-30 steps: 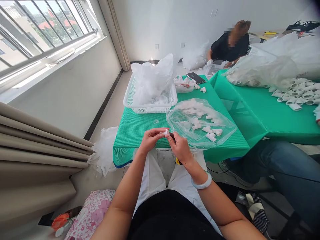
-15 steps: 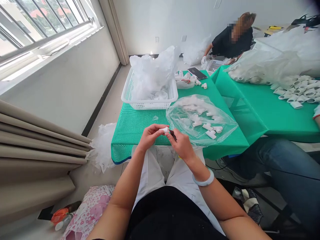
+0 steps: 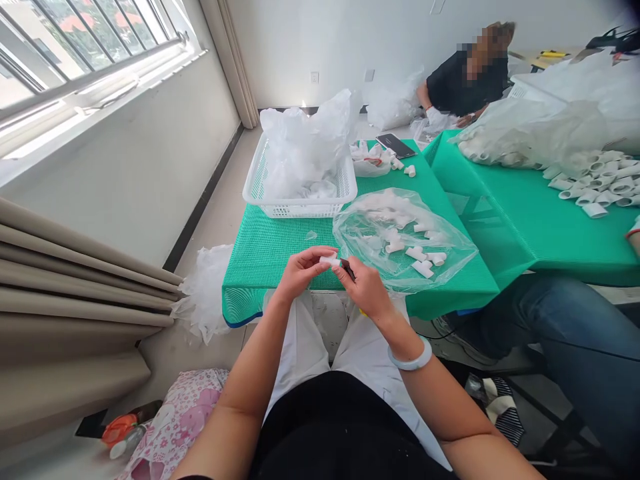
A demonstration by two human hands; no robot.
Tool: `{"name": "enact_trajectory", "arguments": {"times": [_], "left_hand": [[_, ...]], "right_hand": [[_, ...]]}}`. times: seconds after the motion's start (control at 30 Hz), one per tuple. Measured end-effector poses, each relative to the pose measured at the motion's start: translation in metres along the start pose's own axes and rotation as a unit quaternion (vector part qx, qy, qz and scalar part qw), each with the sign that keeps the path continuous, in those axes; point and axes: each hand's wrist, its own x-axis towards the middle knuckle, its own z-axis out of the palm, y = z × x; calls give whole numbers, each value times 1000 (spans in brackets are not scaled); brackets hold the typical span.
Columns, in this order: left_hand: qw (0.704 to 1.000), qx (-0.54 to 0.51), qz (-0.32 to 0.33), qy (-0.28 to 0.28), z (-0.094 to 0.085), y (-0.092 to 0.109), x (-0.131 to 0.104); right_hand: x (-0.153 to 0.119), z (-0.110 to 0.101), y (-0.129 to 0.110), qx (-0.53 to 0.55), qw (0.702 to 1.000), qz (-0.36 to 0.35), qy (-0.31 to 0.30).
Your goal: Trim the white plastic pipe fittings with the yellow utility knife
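Note:
Over the front edge of the green-covered table (image 3: 270, 253), my left hand (image 3: 302, 270) pinches a small white plastic fitting (image 3: 329, 261). My right hand (image 3: 366, 285) is closed around a dark tool, perhaps a small knife (image 3: 347, 267), whose end meets the fitting's right side. The tool's handle is mostly hidden in my fingers. Just right of my hands lies a clear plastic bag (image 3: 360, 233) with several white T-shaped fittings (image 3: 423, 268) on and in it.
A white basket (image 3: 300, 211) full of plastic film stands behind my hands. Beyond it are a phone (image 3: 396, 145) and more fittings. A pile of white fittings (image 3: 595, 209) covers part of the right table. A person (image 3: 463, 83) works at the back; another's leg shows at right.
The white fitting has turned between my fingers and lies more level. My right hand has shifted slightly right with the tool. The far person's gloved hand has moved right.

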Motion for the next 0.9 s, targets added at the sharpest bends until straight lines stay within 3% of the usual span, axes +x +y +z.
{"name": "enact_trajectory", "arguments": {"times": [0.13,0.3,0.5,0.7,0.9], "left_hand": [[999,-38,-6,19,2,1,1],[999,5,19,28,1,-1,0],[998,54,11,-31,-1,-3,0],[998,25,-4,-57,4,-3,0],[999,35,21,-23,6,-8,-1]], "right_hand": [[-1,6,0,5,1000,13,-19],[-1,6,-2,16,999,24,-33],[3,-7,-3,-8,999,19,-26],[4,-3,-2,-77,997,5,-32],[-1,2,-2,-107,994,-4,-7]]}}
